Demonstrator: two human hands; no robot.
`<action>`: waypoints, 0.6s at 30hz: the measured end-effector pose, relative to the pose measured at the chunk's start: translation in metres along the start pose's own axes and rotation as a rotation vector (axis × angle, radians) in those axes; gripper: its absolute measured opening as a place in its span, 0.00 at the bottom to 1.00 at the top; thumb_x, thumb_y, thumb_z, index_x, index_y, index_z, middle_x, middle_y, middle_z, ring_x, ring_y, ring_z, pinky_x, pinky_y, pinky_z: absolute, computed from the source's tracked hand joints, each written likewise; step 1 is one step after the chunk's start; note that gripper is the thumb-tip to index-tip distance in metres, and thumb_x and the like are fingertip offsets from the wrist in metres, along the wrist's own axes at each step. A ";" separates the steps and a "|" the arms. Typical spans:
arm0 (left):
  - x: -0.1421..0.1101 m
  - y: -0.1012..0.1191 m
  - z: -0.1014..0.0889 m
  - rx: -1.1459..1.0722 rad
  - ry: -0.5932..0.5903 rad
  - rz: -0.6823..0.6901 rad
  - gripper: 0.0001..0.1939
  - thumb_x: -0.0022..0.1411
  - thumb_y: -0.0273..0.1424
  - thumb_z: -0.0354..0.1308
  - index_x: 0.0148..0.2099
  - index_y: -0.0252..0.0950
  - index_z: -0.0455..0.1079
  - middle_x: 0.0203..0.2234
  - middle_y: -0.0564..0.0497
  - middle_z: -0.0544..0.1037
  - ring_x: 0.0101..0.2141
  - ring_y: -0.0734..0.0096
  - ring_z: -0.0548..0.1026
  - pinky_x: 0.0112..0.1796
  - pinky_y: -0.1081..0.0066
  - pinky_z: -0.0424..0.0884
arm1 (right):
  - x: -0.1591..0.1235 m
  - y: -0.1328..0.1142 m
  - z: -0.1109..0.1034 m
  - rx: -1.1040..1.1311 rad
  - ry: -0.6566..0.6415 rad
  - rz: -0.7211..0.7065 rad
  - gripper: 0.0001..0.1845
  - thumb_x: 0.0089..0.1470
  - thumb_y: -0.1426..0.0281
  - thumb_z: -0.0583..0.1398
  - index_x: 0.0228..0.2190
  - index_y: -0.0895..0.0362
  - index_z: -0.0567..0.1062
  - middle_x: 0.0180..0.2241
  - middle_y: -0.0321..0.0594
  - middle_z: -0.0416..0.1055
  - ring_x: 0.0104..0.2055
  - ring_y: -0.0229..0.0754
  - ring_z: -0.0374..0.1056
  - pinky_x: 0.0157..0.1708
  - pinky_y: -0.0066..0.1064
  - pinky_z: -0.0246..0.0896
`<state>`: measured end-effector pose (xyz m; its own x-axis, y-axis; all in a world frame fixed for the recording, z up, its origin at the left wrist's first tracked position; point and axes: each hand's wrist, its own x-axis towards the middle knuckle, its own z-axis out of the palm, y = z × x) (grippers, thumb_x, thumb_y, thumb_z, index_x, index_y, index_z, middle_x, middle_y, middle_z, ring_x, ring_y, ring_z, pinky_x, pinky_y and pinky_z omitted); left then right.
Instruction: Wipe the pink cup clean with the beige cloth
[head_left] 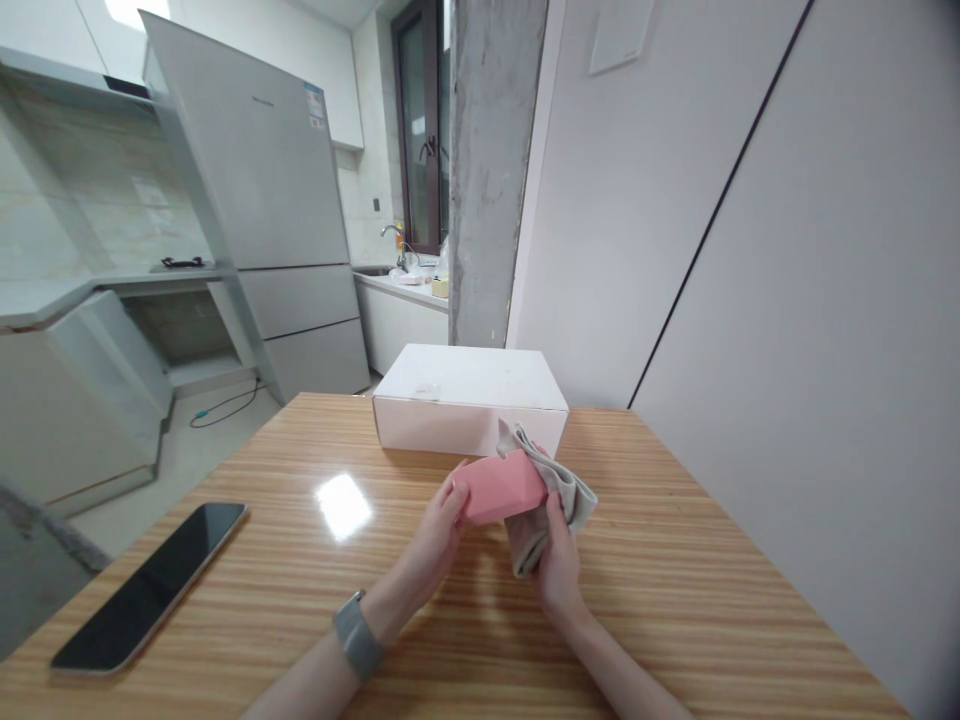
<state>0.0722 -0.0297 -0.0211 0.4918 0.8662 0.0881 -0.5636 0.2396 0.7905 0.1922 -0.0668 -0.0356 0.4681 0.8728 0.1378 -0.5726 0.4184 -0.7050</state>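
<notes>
A small pink box (501, 488) with bevelled edges is held up over the wooden table (660, 600), in front of a white box. My left hand (441, 525) grips its left end, thumb on the near face. A folded grey-beige cloth (568, 490) is in my right hand (559, 560), whose fingers are closed around it. The cloth presses against the right end of the pink box and hangs down below it. Part of my right fingers is hidden behind the cloth. Whatever the pink box contains cannot be seen.
The large white box (469, 385) stands at the table's far edge, just beyond my hands. A dark-screened phone (154, 590) lies at the left. A wall (810, 400) runs along the right side. Behind are a fridge (255, 170) and a sink counter (405, 310).
</notes>
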 end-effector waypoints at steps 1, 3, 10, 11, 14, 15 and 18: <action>0.000 -0.001 0.000 -0.019 -0.047 -0.011 0.31 0.58 0.49 0.57 0.58 0.35 0.66 0.56 0.42 0.69 0.58 0.54 0.62 0.59 0.59 0.54 | -0.001 0.000 0.001 -0.001 0.006 0.008 0.27 0.54 0.55 0.60 0.53 0.48 0.68 0.55 0.36 0.66 0.60 0.43 0.58 0.61 0.40 0.50; 0.000 -0.002 -0.002 -0.043 -0.109 -0.036 0.32 0.57 0.50 0.57 0.58 0.34 0.66 0.55 0.42 0.70 0.58 0.53 0.63 0.60 0.58 0.53 | -0.003 0.000 0.003 0.005 0.017 0.027 0.24 0.53 0.56 0.61 0.51 0.49 0.71 0.54 0.36 0.68 0.60 0.43 0.59 0.61 0.39 0.51; 0.001 -0.001 -0.005 0.128 0.035 0.045 0.32 0.55 0.46 0.61 0.57 0.34 0.63 0.53 0.39 0.71 0.53 0.51 0.68 0.54 0.57 0.61 | -0.001 -0.002 0.000 -0.040 0.039 0.067 0.23 0.51 0.54 0.62 0.47 0.49 0.73 0.51 0.36 0.71 0.58 0.46 0.61 0.60 0.42 0.53; 0.001 -0.001 -0.005 0.192 0.074 0.084 0.33 0.53 0.43 0.63 0.57 0.35 0.61 0.52 0.39 0.71 0.52 0.52 0.69 0.53 0.57 0.63 | -0.001 -0.002 -0.001 -0.089 0.057 0.043 0.22 0.51 0.55 0.62 0.46 0.49 0.74 0.50 0.36 0.72 0.59 0.45 0.61 0.61 0.41 0.52; -0.001 -0.001 -0.004 0.333 0.114 0.189 0.37 0.50 0.36 0.67 0.60 0.38 0.57 0.52 0.40 0.71 0.50 0.55 0.70 0.51 0.60 0.64 | -0.004 -0.004 -0.002 -0.216 0.020 -0.089 0.18 0.51 0.59 0.64 0.44 0.48 0.76 0.51 0.34 0.71 0.61 0.43 0.57 0.63 0.39 0.46; -0.001 -0.002 -0.004 0.348 0.103 0.207 0.38 0.50 0.36 0.67 0.61 0.38 0.56 0.52 0.41 0.70 0.50 0.56 0.70 0.52 0.61 0.64 | -0.005 -0.005 -0.001 -0.240 -0.022 -0.133 0.18 0.50 0.60 0.64 0.44 0.48 0.76 0.51 0.34 0.71 0.62 0.43 0.56 0.63 0.38 0.44; 0.001 -0.005 -0.005 0.302 0.071 0.194 0.41 0.52 0.37 0.66 0.63 0.39 0.52 0.55 0.41 0.68 0.54 0.58 0.67 0.55 0.62 0.61 | -0.005 -0.007 -0.001 -0.212 -0.096 -0.118 0.18 0.50 0.63 0.65 0.44 0.48 0.75 0.52 0.34 0.70 0.62 0.42 0.56 0.64 0.37 0.43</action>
<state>0.0721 -0.0280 -0.0283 0.3418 0.9137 0.2200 -0.4157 -0.0630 0.9073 0.1948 -0.0745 -0.0317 0.4512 0.8452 0.2864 -0.3590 0.4658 -0.8088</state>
